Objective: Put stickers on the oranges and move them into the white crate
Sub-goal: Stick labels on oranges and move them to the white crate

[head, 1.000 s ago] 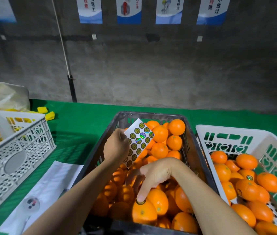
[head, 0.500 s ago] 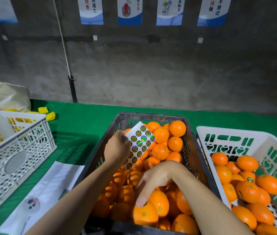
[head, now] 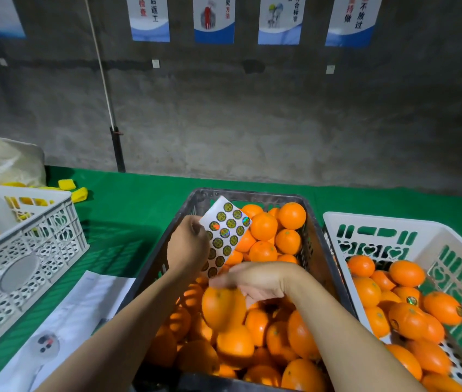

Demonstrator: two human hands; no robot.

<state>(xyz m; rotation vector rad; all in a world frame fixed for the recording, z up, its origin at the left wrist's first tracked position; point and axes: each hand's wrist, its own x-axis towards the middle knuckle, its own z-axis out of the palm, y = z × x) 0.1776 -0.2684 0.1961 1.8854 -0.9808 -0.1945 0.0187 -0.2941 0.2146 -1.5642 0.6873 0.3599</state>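
Right hand (head: 255, 281) is gripping a round orange fruit (head: 219, 309) above the dark plastic crate (head: 313, 250); finger detail is blurred. Left hand (head: 187, 247) is pinching a white sticker sheet (head: 225, 236), apparently thumb-side.

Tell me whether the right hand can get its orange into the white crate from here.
Probably yes: the right hand grips an orange lifted above the dark crate, and the white crate beside it is open-topped with room.

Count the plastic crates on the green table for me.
3: a white lattice crate at left, a dark grey crate of oranges in the middle, a white crate with green slots at right. None looks hidden.
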